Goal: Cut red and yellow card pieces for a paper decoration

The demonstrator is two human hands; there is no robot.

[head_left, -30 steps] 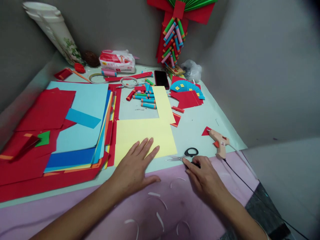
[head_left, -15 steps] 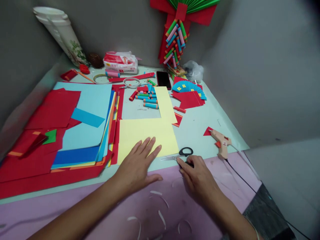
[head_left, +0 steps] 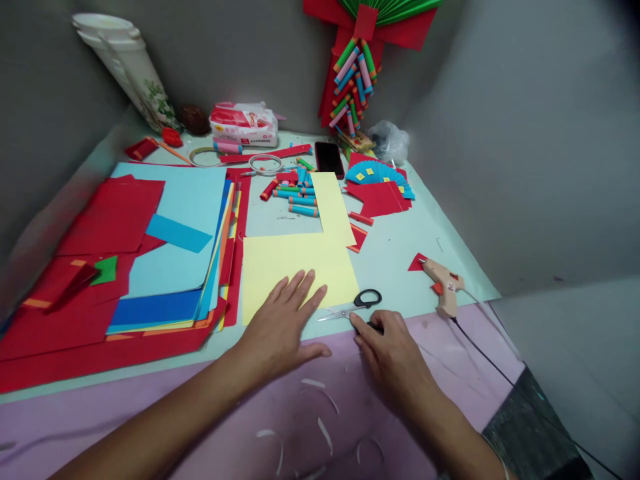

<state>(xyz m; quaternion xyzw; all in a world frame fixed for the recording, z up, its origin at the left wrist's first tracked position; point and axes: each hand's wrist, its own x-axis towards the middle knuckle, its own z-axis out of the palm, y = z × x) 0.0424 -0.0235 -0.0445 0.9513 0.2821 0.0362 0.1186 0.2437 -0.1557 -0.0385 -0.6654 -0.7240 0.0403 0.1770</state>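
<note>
My left hand [head_left: 280,327] lies flat with its fingers stretched out on the near edge of an L-shaped pale yellow paper sheet [head_left: 300,257]. My right hand [head_left: 390,357] rests on the pink surface with its fingertips on the lower black handle of a pair of scissors [head_left: 353,307]. The scissors lie flat just right of the yellow sheet, blades pointing left. Whether the fingers grip the handle or only touch it is unclear.
A stack of red, blue and light-blue paper [head_left: 165,260] fills the left. Rolled paper tubes [head_left: 295,190], a phone [head_left: 329,159], tape rolls [head_left: 264,163] and a blue paper fan [head_left: 380,175] lie farther back. A glue gun [head_left: 445,283] with its cord sits at the right. Paper curls [head_left: 320,427] lie near me.
The scissors and my right hand have slid a little to the left, toward the yellow sheet. My left hand stays flat on the paper.
</note>
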